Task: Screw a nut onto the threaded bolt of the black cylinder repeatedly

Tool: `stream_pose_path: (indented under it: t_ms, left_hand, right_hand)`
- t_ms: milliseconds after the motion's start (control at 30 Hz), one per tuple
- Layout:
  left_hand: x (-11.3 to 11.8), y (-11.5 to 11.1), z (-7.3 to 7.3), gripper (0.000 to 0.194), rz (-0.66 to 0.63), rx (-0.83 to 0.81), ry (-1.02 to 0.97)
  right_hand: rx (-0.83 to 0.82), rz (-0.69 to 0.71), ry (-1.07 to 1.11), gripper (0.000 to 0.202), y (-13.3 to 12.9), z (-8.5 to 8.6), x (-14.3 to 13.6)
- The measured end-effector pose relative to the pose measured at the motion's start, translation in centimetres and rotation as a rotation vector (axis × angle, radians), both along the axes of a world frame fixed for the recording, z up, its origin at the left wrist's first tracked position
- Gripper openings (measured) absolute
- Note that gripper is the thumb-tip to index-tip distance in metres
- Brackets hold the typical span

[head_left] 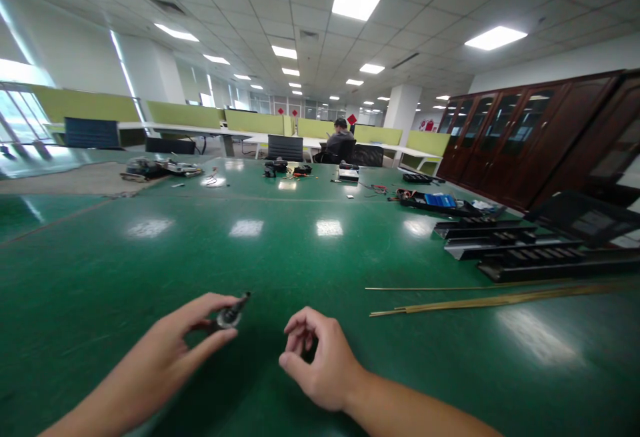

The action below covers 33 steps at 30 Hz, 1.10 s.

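My left hand [183,340] holds a small dark metal part [230,315] between thumb and fingers, a little above the green tabletop [240,257]. The part has a round body and a thin tip that points up and to the right. My right hand [320,357] is just to the right of it, apart from the part, with its fingers curled and the thumb near the fingertips. Whether anything small lies inside the curled fingers is hidden.
Thin brass-coloured rods [465,302] lie at the right, below black metal channels [530,253]. Farther back are a black tray with blue items [440,202], dark devices [285,169] and a cluttered pile [155,168]. A person [340,140] sits beyond the table.
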State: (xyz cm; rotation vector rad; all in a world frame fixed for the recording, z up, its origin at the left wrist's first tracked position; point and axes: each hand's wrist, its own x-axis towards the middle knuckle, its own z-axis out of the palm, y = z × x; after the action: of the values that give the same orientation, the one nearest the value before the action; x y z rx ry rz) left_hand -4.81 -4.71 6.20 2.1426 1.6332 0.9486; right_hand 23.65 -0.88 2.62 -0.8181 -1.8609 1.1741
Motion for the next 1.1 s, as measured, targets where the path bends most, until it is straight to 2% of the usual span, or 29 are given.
stream_pose_path:
  t_ms: [100, 200, 300, 367, 500, 700, 900, 1100]
  left_hand:
    - [4.8, 0.0, -0.6, 0.041, -0.256, -0.114, 0.105]
    - [6.7, -0.1, -2.4, 0.043, -0.295, -0.14, 0.086]
    - [6.4, -0.3, -4.4, 0.036, -0.218, -0.144, 0.059]
    - [5.9, -0.5, -5.1, 0.029, -0.19, -0.159, 0.05]
    - [5.5, -0.5, -5.1, 0.025, -0.226, -0.123, 0.039]
    - [5.4, -0.3, -5.2, 0.031, -0.248, -0.001, 0.008]
    - [5.1, -0.3, -6.2, 0.032, -0.268, 0.041, -0.03]
    - [5.2, -0.4, -6.1, 0.034, -0.264, 0.053, -0.024]
  right_hand:
    - [0.083, -0.054, -0.016, 0.045, 0.0, 0.0, 0.0]
    - [0.14, -0.06, -0.035, 0.057, 0.0, -0.4, 0.0]
    - [0.177, -0.052, -0.1, 0.056, 0.0, -0.6, -0.1]
    - [0.194, -0.054, -0.149, 0.049, -0.1, -0.6, -0.1]
    - [0.209, -0.048, -0.212, 0.039, -0.1, -0.4, -0.1]
    - [0.217, -0.042, -0.238, 0.027, 0.0, -0.2, -0.2]
    - [0.183, -0.023, -0.23, 0.014, 0.0, -0.1, -0.2]
    - [0.15, -0.021, -0.216, 0.009, 0.0, 0.0, -0.2]
